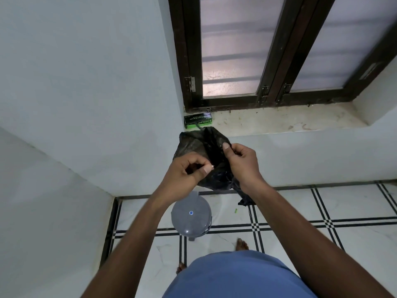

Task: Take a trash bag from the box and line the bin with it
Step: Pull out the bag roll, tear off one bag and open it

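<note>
left hand (186, 171): pinching grip | right hand (241, 163): pinching grip | arms outstretched

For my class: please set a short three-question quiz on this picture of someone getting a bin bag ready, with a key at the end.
1. True or false: the lid of the grey bin is closed.
2. Where is the green and black bag box? A) on the floor tiles B) at the left end of the window sill C) on top of the bin
3. Fill in: both the left hand and the right hand are pinching the black ____.

Key
1. True; the lid is down and no bag is in the bin yet.
2. B
3. trash bag, held up in front of the wall, above the bin.
</note>
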Demonstrator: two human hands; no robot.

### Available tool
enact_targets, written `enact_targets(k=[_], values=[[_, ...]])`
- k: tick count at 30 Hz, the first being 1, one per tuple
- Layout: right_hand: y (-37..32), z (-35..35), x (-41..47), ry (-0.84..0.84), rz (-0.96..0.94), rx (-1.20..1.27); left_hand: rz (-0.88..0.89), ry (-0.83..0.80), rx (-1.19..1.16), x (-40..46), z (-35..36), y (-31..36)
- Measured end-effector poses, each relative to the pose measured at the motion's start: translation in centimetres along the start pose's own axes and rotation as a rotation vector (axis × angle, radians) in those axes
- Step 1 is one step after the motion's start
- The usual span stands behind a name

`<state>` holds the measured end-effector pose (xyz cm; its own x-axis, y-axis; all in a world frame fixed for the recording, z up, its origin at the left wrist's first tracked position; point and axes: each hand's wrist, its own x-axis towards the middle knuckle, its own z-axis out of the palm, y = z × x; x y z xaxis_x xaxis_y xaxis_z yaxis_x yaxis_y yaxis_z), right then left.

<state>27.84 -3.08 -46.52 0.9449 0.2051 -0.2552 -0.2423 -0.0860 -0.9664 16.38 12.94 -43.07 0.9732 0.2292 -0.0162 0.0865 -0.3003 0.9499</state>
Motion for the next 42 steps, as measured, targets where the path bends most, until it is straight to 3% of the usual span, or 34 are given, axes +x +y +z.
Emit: enact_targets(k=[6, 9, 12, 15, 19, 21, 24, 25, 27, 31, 33, 37, 42], values=[[-1.3, -0.4, -0.1, -0.043, 0.191, 0.17, -0.272, 0.019, 0.137, 0.2, -1.0, -1.2], [-1.5, -0.7, -0.9, -0.027, 0.194, 0.239, -0.329, 0.085, 0.443, 0.1, -1.5, -2.0], [-1.3, -1.0, -1.6, -0.04, 0.213, 0.241, -0.396, 0.271, 0.692, -0.7, -1.8, -1.9], [-0.6, -1.1, -1.8, -0.039, 0.239, 0.213, -0.374, 0.395, 0.701, -0.9, -1.7, -1.7], [0.8, -1.1, -1.8, -0.024, 0.299, 0.192, -0.491, 0.387, 0.77, -0.5, -2.5, -2.6], [1.2, -1.5, -1.8, -0.027, 0.34, 0.128, -0.516, 0.395, 0.626, -0.5, -3.2, -3.4], [2.0, -2.3, -2.3, -0.094, 0.382, -0.19, -0.552, 0.522, 0.057, -0.2, -4.3, -3.3], [2.3, -2.6, -2.7, -0.118, 0.327, -0.399, -0.569, 0.556, -0.08, -0.1, -4.7, -3.1], [2.5, -2.6, -4.0, -0.096, 0.099, -0.759, -0.573, 0.548, -0.121, -0.1, -5.2, -2.7], [-0.4, -1.1, -5.8, 0.029, -0.587, -0.825, -0.478, 0.309, -0.227, -0.2, -5.6, -2.1], [-2.2, -0.5, -5.0, -0.066, -0.796, -0.84, -0.417, 0.161, -0.38, -0.4, -5.4, -1.5], [-4.2, 0.4, -3.2, -0.29, -0.872, -0.954, -0.361, -0.028, -0.499, -0.7, -5.0, -0.7], [-4.1, -0.1, -2.3, -0.352, -0.833, -0.985, -0.331, -0.139, -0.381, -1.3, -5.3, 0.3]])
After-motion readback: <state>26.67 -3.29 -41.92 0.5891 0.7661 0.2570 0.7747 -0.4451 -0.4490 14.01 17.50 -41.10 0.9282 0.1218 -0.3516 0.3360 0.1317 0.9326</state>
